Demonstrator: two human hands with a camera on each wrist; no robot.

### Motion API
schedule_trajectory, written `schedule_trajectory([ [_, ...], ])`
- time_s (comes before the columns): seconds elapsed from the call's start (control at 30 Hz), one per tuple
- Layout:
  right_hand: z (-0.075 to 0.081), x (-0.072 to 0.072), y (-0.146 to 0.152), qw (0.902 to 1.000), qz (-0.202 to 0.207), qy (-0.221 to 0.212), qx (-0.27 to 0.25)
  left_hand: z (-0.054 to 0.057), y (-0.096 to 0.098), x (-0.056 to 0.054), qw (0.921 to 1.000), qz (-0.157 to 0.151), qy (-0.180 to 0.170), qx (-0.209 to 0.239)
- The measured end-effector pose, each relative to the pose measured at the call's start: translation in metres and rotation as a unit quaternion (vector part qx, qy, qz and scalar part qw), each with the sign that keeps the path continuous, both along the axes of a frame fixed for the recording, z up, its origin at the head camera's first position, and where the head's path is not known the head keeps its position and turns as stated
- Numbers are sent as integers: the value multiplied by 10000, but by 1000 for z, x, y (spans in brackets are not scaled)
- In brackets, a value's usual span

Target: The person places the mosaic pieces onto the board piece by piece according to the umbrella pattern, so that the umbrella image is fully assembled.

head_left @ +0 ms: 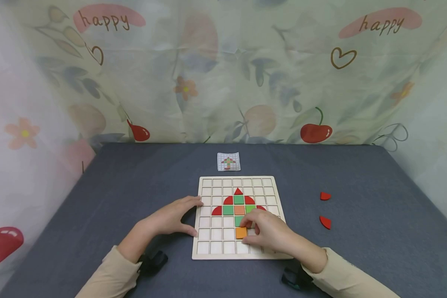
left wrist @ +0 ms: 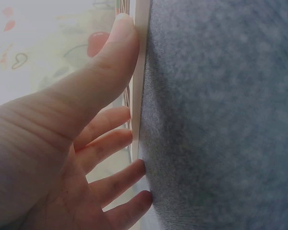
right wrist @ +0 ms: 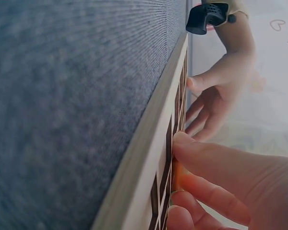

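Note:
A wooden grid board (head_left: 223, 255) lies on the table with colored tiles set in its cells. Red quarter-round tiles (head_left: 217, 211), a red triangle (head_left: 238, 191), green squares (head_left: 228, 210) and a salmon square (head_left: 239, 210) form a stepped shape. My right hand (head_left: 270, 231) pinches an orange square tile (head_left: 241, 233) between thumb and index finger, over a cell below the lowest green square. In the right wrist view the orange tile (right wrist: 177, 175) shows at the board surface between the fingers. My left hand (head_left: 171, 217) touches the board's left edge with spread thumb and fingertips.
Two loose red quarter-round tiles (head_left: 325, 196) lie on the dark grey tablecloth (head_left: 357, 248) right of the board. Behind the board is a small pattern card (head_left: 229, 162) with a similar picture. A printed curtain (head_left: 223, 82) hangs behind the table.

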State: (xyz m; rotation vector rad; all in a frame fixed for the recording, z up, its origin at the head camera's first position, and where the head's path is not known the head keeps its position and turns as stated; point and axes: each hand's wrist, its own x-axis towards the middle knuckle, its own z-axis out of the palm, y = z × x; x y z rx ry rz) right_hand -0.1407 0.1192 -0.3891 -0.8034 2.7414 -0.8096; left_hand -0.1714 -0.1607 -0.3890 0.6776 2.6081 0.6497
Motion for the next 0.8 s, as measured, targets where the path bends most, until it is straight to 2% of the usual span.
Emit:
schedule_trajectory([
  [0.4, 6, -3, 9, 9998, 13, -9, -175, -1, -1, -1, 10000, 14, 22, -14],
  [0.63, 19, -16, 35, 9988, -218, -20, -431, 0, 0, 0, 10000, 11, 42, 15],
  [0.8, 23, -27, 62, 9979, -510, -14, -405, 0, 0, 0, 10000, 67, -33, 1],
])
